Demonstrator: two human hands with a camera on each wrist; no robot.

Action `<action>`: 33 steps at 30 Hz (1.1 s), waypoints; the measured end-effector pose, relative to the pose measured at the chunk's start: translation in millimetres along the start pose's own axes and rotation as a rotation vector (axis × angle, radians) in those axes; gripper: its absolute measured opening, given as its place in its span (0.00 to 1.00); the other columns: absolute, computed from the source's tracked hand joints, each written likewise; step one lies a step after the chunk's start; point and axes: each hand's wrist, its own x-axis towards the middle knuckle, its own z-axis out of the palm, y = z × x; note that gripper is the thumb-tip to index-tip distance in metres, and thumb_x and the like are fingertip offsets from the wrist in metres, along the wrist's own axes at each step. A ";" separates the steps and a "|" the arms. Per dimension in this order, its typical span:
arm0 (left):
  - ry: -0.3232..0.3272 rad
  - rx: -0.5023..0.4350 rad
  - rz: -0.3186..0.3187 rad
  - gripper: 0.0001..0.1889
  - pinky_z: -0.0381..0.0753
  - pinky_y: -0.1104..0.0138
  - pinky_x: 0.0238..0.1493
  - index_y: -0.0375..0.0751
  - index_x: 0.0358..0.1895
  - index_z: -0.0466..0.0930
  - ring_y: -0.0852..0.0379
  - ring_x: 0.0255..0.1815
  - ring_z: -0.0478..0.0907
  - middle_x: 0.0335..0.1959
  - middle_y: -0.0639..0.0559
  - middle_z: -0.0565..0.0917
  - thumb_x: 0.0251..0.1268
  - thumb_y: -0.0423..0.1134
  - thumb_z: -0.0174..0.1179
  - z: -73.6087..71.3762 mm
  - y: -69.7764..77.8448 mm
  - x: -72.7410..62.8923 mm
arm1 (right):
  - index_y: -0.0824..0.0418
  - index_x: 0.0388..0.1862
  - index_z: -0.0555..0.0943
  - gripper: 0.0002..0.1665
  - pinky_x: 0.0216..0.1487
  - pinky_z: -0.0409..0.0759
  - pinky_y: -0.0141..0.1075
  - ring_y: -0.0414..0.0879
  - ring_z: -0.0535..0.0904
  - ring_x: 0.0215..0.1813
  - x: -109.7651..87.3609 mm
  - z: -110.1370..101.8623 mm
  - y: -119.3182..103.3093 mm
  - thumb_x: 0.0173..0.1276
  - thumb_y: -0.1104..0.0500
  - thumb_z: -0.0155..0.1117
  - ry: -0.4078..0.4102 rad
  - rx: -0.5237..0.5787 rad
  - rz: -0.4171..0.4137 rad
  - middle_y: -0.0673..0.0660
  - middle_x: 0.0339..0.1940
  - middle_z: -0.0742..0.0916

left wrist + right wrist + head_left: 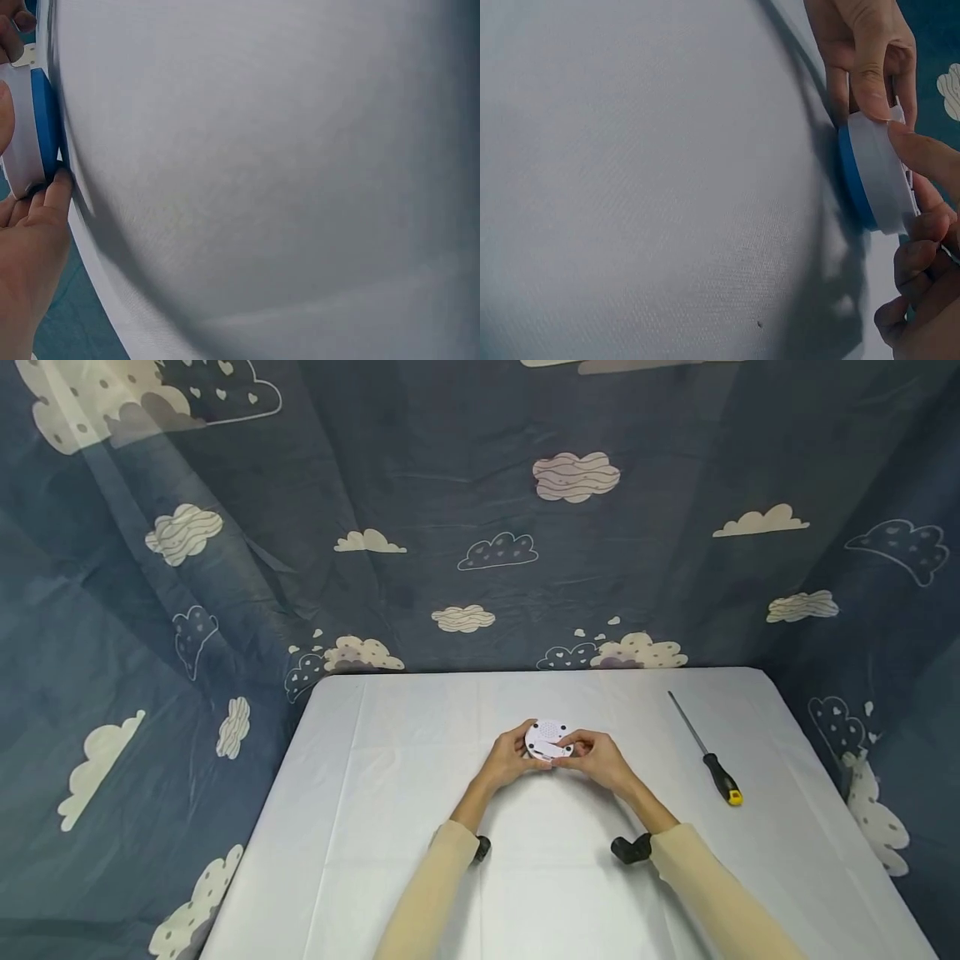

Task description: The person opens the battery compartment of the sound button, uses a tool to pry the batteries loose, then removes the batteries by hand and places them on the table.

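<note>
Covering the back and sides, a dark blue cloth backdrop [450, 435] printed with pale clouds is occupying most of the head view I am monitoring. Before it, a counter [405, 827] with a white covering is carrying the work. A left sleeve [420, 902] and a right sleeve [723, 893], both beige, are reaching in from the near side. A screwdriver [709, 762] is lying well apart on the right, its tip pointing toward the far edge and its black, yellow-ended handle toward the person.

I am noting the left hand [508, 761] gripping a round device [548, 730], its fingers curling round the left side. The right hand [599, 761] is pinching at the right side, its thumb and fingers bent close together. The device is sitting between the hands, around the middle of the counter; whether it is touching the surface I cannot tell. Its white face is turning up toward the head camera, and the wrist views are showing a blue base [856, 180]. Near each cuff, a black wrist piece [632, 849] is protruding. Small dark spots are dotting the device's face.
</note>
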 end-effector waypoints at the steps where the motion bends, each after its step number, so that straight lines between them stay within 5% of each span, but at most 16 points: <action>1: 0.000 -0.007 0.005 0.48 0.70 0.63 0.79 0.31 0.80 0.59 0.46 0.79 0.67 0.79 0.38 0.68 0.55 0.25 0.75 -0.1 -0.2 -0.2 | 0.68 0.48 0.86 0.20 0.25 0.58 0.27 0.37 0.61 0.24 -0.1 0.4 -0.3 0.58 0.62 0.81 0.004 0.005 -0.001 0.49 0.21 0.67; 10: 0.001 0.005 -0.011 0.48 0.71 0.66 0.77 0.32 0.80 0.59 0.46 0.79 0.68 0.78 0.38 0.68 0.55 0.27 0.76 -1.5 -0.4 0.2 | 0.67 0.49 0.88 0.20 0.24 0.58 0.27 0.36 0.61 0.23 2.0 0.9 5.7 0.58 0.62 0.82 0.030 0.046 0.012 0.48 0.19 0.67; 18: 0.009 -0.020 -0.033 0.49 0.73 0.65 0.76 0.32 0.80 0.58 0.47 0.77 0.71 0.78 0.39 0.70 0.56 0.27 0.76 -0.7 -0.5 -1.2 | 0.62 0.46 0.89 0.23 0.20 0.56 0.31 0.39 0.59 0.21 6.9 -20.2 12.4 0.54 0.53 0.86 0.251 -0.055 0.074 0.47 0.16 0.65; 20: 0.016 -0.029 -0.038 0.49 0.73 0.67 0.76 0.33 0.80 0.59 0.48 0.77 0.71 0.77 0.40 0.71 0.55 0.26 0.76 -1.1 -0.8 -1.0 | 0.63 0.46 0.89 0.24 0.23 0.67 0.35 0.44 0.68 0.24 9.1 -28.7 14.8 0.55 0.52 0.85 0.318 -0.104 0.090 0.54 0.20 0.74; 23: 0.026 -0.031 -0.047 0.49 0.73 0.70 0.75 0.34 0.80 0.60 0.49 0.78 0.70 0.77 0.40 0.71 0.54 0.26 0.76 -1.5 -1.1 -0.7 | 0.65 0.46 0.89 0.25 0.43 0.82 0.44 0.54 0.81 0.43 12.3 -42.9 17.6 0.55 0.52 0.85 0.396 -0.148 0.124 0.66 0.40 0.87; 25: 0.026 -0.038 -0.052 0.49 0.73 0.71 0.75 0.35 0.80 0.60 0.49 0.78 0.70 0.78 0.40 0.70 0.54 0.26 0.76 -1.9 -1.5 -0.4 | 0.66 0.46 0.89 0.26 0.53 0.81 0.47 0.56 0.80 0.52 15.2 -53.2 19.8 0.54 0.53 0.86 0.437 -0.160 0.137 0.66 0.39 0.87; 29: 0.022 -0.058 -0.061 0.49 0.73 0.73 0.74 0.35 0.80 0.60 0.50 0.78 0.69 0.78 0.40 0.70 0.54 0.24 0.76 -2.1 -2.9 -0.2 | 0.68 0.45 0.88 0.26 0.48 0.80 0.44 0.57 0.79 0.46 22.4 -74.0 32.1 0.53 0.54 0.86 0.530 -0.161 0.167 0.62 0.23 0.79; 30: 0.022 -0.067 -0.060 0.49 0.73 0.73 0.73 0.35 0.80 0.60 0.50 0.79 0.69 0.78 0.40 0.70 0.54 0.24 0.75 -1.9 -3.5 0.1 | 0.68 0.46 0.88 0.26 0.49 0.79 0.44 0.57 0.79 0.46 23.7 -79.2 36.2 0.54 0.53 0.86 0.551 -0.148 0.192 0.62 0.25 0.79; 33: 0.022 -0.089 -0.062 0.48 0.74 0.73 0.73 0.35 0.80 0.61 0.49 0.79 0.69 0.78 0.40 0.70 0.54 0.23 0.75 -1.3 -5.2 0.4 | 0.70 0.52 0.86 0.29 0.66 0.80 0.53 0.63 0.80 0.62 24.9 -93.3 49.1 0.57 0.53 0.84 0.608 -0.112 0.284 0.71 0.58 0.86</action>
